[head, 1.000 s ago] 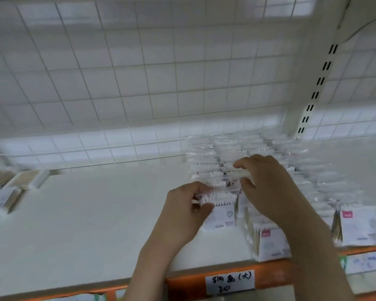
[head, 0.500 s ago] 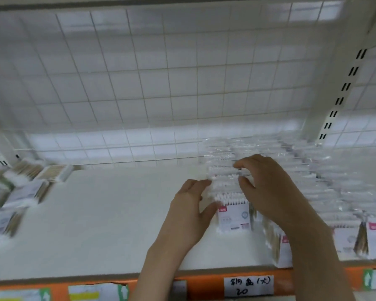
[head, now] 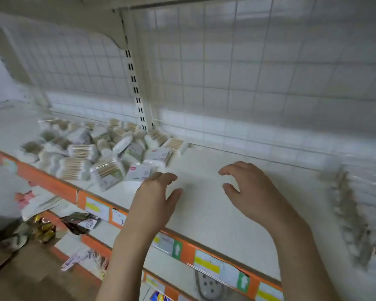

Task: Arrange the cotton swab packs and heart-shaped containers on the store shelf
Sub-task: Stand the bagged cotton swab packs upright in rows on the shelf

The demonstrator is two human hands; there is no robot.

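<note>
A loose heap of cotton swab packs [head: 100, 152] lies at the left of the white shelf [head: 208, 205]. Rows of standing swab packs [head: 356, 205] fill the shelf's right side, blurred. My left hand [head: 154, 200] hovers over the shelf with fingers loosely spread and holds nothing; its fingertips are close to the nearest white pack [head: 139, 172] of the heap. My right hand [head: 252, 192] hangs above the bare middle of the shelf, fingers relaxed and slightly bent, holding nothing. No heart-shaped container can be made out.
An orange price rail [head: 182, 248] with labels runs along the shelf's front edge. A slotted upright post [head: 135, 83] and white wire grid back panel [head: 248, 72] stand behind. A lower shelf carries small packaged goods [head: 41, 227].
Both hands have left the neat rows of packs at the right and now hover with nothing in them. The view has swung left, bringing the loose heap into sight.
</note>
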